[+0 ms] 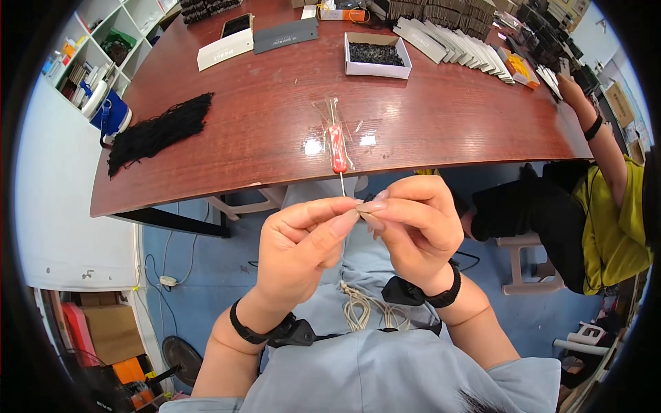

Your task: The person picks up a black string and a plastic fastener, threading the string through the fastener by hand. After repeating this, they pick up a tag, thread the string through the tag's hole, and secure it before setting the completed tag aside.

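Just in front of the table edge, my left hand and my right hand meet, fingertips pinched together. Whatever is between them is too small or hidden to make out. Right behind the fingertips is the thin metal shaft of a red-handled tool, which sticks out over the edge toward me. Its handle lies on the table under clear tape; the shaft's tip is hidden by my fingers. A bundle of black strings lies on the table to the left. Farther back, a white box holds a dark tangled mass.
Cards, one white and one dark grey, lie at the back left near a phone. A fanned row of white cards is at the back right. At right, a person in a yellow-green top reaches onto the table.
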`<state>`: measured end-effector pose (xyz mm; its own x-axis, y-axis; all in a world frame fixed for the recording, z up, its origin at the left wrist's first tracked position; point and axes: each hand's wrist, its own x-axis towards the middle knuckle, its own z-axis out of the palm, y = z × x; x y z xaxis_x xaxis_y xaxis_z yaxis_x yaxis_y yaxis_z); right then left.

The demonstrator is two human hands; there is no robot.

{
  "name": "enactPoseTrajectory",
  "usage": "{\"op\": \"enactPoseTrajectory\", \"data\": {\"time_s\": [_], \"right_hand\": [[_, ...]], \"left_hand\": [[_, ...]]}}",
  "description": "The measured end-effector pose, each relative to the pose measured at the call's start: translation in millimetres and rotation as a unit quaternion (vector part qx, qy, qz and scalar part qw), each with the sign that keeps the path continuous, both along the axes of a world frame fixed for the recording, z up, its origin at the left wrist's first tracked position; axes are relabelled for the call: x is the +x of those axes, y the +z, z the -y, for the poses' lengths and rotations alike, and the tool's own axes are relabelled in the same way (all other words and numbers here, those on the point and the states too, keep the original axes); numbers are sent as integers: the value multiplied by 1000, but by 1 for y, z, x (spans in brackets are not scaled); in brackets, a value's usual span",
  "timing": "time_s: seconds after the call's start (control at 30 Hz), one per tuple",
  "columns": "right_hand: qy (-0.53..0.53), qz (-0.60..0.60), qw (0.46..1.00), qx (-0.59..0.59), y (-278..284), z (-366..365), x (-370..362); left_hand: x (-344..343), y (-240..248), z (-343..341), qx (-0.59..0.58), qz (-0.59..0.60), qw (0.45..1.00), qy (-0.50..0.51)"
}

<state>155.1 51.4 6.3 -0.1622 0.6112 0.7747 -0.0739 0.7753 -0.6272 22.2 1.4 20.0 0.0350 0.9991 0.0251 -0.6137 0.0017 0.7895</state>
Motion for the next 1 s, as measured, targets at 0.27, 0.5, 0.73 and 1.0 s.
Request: {"op": "enactPoseTrajectory", "data": {"time_s": [0.27,0.5,0.73,1.0], "right_hand": [[35,14,999,-5,2,-5,4],[42,29,999,11,3,-8,7],[36,25,999,19,4,-8,7],[56,-38,996,-58,5,-5,4]], "left_hand": [[1,-4,-4,-15,45,998,-35],[0,-4,-5,8,-12,1000,-8],[-2,-2,-5,9,8,1000,-27],[0,5,-5,22,-44,999,-8]]}}
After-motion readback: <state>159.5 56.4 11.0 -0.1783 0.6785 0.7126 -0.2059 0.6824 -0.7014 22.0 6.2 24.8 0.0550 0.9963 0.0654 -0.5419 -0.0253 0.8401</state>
